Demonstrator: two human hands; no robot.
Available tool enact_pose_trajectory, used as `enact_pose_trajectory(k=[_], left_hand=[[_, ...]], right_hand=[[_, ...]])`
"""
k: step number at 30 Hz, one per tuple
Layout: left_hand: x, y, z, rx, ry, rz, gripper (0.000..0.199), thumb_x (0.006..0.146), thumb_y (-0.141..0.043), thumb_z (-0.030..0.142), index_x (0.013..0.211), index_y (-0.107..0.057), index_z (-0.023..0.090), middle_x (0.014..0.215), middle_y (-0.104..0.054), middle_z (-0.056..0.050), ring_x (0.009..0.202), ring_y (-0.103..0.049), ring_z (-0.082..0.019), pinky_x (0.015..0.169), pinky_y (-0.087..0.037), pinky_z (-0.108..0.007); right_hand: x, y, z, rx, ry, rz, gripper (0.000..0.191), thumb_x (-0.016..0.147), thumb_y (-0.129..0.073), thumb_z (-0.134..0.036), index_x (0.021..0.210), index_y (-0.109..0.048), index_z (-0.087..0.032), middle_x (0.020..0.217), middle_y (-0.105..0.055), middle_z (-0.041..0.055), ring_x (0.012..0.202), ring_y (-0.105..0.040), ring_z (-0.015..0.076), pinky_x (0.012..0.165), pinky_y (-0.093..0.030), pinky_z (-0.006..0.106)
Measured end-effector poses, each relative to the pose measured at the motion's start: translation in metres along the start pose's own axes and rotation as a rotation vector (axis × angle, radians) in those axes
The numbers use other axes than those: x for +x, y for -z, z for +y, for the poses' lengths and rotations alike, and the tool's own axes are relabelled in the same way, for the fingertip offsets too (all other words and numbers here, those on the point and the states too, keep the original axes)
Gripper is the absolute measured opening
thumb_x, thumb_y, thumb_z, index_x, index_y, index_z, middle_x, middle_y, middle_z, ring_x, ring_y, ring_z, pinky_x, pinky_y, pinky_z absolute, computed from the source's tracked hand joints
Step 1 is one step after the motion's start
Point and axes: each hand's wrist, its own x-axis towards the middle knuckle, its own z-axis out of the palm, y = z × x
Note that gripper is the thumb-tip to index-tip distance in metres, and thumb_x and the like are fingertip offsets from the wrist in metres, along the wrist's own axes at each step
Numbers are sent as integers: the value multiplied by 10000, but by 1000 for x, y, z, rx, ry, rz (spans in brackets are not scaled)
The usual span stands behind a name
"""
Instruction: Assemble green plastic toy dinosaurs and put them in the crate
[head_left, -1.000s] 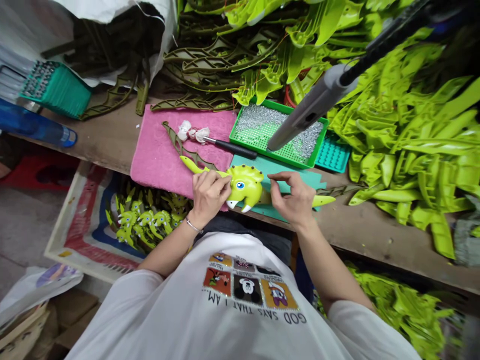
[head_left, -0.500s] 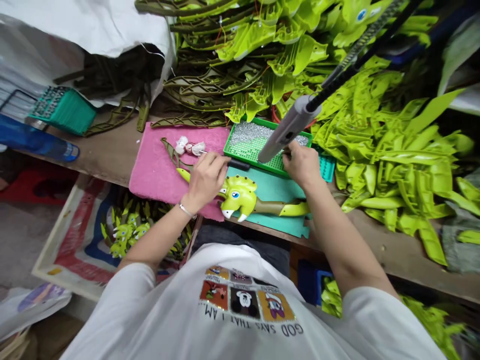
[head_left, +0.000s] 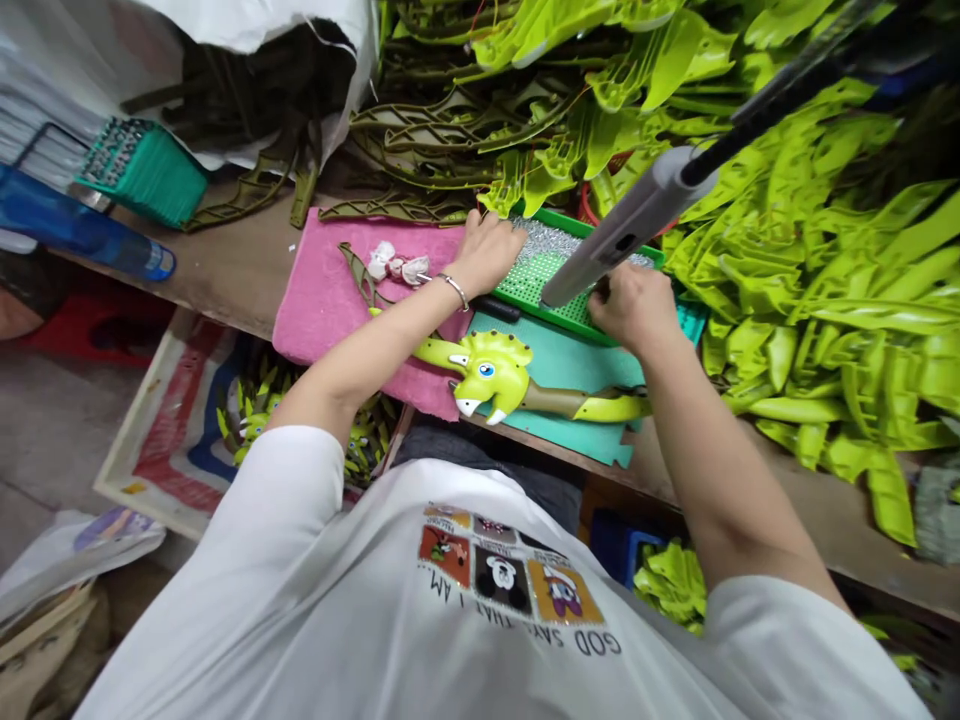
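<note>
My left hand (head_left: 491, 250) is closed over the left end of a green perforated tray (head_left: 517, 297) that holds many small silver screws (head_left: 551, 240). At the tray's front right edge, my right hand (head_left: 636, 305) has its fingers curled against the rim; its fingertips are partly hidden. A grey electric screwdriver (head_left: 630, 225) hangs slanted over the tray, between the hands. Below the tray lies a lime-green toy with a horned dinosaur head (head_left: 491, 372) and a brown and green curved arm (head_left: 577, 403). My left forearm crosses above its left arm.
The toy rests across a pink cloth (head_left: 315, 300) and a teal foam mat (head_left: 570, 360). A black-handled tool (head_left: 499, 308) lies by the tray. Lime-green plastic parts (head_left: 825, 330) are heaped right and behind. Stacked teal trays (head_left: 150, 175) and a blue bottle (head_left: 82, 225) stand left.
My left hand has moved from beside the toy's head, up and right to the tray's left end. My right hand stays at the tray. The whole view has shifted slightly.
</note>
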Motion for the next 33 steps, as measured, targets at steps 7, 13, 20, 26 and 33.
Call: enact_pose_trajectory(k=[7, 13, 20, 26, 33], left_hand=[[3, 7, 3, -30, 21, -53, 203, 904, -495, 122, 896, -674, 218, 982, -702, -143, 1132, -541, -334, 1086, -225, -540], [1, 13, 7, 63, -16, -97, 309, 852, -476, 24, 946, -695, 222, 1029, -693, -152, 1121, -551, -340, 1053, -271, -557], [5, 1, -2, 3, -21, -42, 330, 901, -433, 60, 763, -682, 227, 1035, -677, -152, 1194, -501, -336, 1025, -309, -535], [9, -6, -5, -37, -30, -31, 328, 923, -434, 120, 734, -663, 260, 978, -672, -135, 1184, -497, -335, 1010, -326, -564], [2, 4, 2, 81, -79, -73, 361, 934, -373, 83, 898, -709, 212, 1132, -660, -176, 1196, -489, -353, 1067, -230, -610]], right_hand=[[-3, 8, 2, 52, -84, 138, 177, 680, -538, -159, 840, -497, -222, 868, -656, 115, 819, -639, 256, 771, -505, 409], [-47, 30, -16, 237, -209, 307, 140, 680, -577, -129, 745, -528, -243, 751, -693, 106, 646, -652, 199, 685, -538, 362], [-116, 30, -74, 709, -127, 416, 134, 795, -732, -298, 858, -629, -238, 806, -732, 14, 724, -729, 218, 663, -613, 377], [-139, 22, -130, 747, 212, 212, 93, 863, -692, -197, 887, -624, -256, 866, -768, 1, 790, -745, 194, 705, -594, 359], [-135, 1, -142, 445, 453, 174, 108, 894, -643, -190, 835, -624, -278, 814, -774, -46, 744, -696, 176, 732, -468, 384]])
